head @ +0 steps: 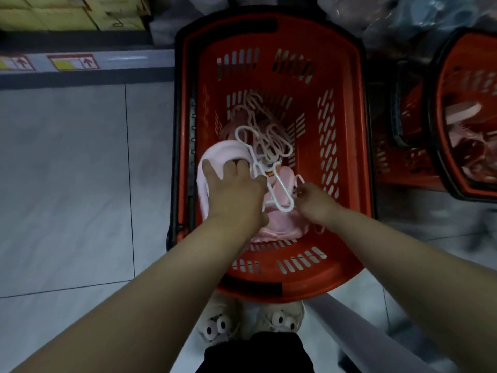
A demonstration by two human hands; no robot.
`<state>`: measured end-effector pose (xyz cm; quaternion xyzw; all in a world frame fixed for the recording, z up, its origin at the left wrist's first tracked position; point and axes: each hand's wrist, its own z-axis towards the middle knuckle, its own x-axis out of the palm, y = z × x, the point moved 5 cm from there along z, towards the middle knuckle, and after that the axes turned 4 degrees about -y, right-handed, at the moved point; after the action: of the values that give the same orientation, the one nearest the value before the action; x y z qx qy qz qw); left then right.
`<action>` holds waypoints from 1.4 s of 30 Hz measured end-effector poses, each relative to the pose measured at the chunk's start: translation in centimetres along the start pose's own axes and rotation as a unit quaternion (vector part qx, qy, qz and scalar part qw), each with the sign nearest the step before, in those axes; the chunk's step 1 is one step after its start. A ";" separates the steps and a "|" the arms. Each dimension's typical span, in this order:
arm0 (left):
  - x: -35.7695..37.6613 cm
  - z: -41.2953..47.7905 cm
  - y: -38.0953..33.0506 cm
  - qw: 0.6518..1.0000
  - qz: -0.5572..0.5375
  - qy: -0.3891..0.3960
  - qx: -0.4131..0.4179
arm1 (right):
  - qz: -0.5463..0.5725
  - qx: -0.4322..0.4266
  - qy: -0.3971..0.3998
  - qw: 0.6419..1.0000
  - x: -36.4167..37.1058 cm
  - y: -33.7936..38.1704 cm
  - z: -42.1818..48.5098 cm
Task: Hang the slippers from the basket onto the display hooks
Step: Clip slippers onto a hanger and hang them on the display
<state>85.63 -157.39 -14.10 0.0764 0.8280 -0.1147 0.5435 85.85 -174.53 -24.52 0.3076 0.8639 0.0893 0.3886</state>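
Observation:
A red basket [347, 76] stands on the floor in front of me. Inside lie pink slippers and a tangle of white plastic hangers [258, 135]. My left hand [236, 192] grips a pale pink slipper [215, 160] at the basket's left side, with a white hanger [277, 189] clipped to it. My right hand [317, 203] is closed around the thin pink strap or hanger [300, 180] of another pink slipper [279, 227] lying at the basket's near end. No display hooks are in view.
A second red basket [465, 117] with pink goods sits at the right. A shelf edge with price labels [75, 61] runs along the upper left, boxes above it. Grey tiled floor [67, 170] lies to the left. My slippered feet [250, 319] stand just below the basket.

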 end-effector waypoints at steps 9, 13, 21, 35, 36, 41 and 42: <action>2.1 1.3 0.3 1.000 0.006 -0.004 0.001 | -0.229 0.020 0.078 0.970 4.5 -1.0 -0.7; 1.4 0.2 0.0 1.000 0.000 -0.001 0.011 | -0.043 0.108 -0.018 0.993 1.1 -0.7 -2.6; -1.4 -3.5 -0.4 0.998 -0.034 -0.044 0.021 | 0.077 0.134 -0.116 0.981 -4.7 2.0 -7.4; -8.6 -7.2 0.8 0.973 -0.148 -0.119 -0.127 | 0.170 -0.075 -0.207 0.961 -10.9 8.1 -15.6; -9.0 -7.3 1.0 0.970 -0.158 -0.118 -0.143 | 0.176 -0.083 -0.196 0.961 -11.1 8.3 -15.9; -11.2 -7.7 2.3 0.948 -0.203 -0.151 -0.192 | 0.175 -0.111 -0.128 0.970 -12.2 8.6 -17.1; -11.6 -7.8 2.7 0.941 -0.218 -0.158 -0.205 | 0.159 -0.118 -0.110 0.974 -12.4 8.6 -17.2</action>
<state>84.08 -152.65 -0.80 -0.2387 0.7333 -0.0685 0.6329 83.61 -173.70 -1.74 0.4011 0.7389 0.2171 0.4960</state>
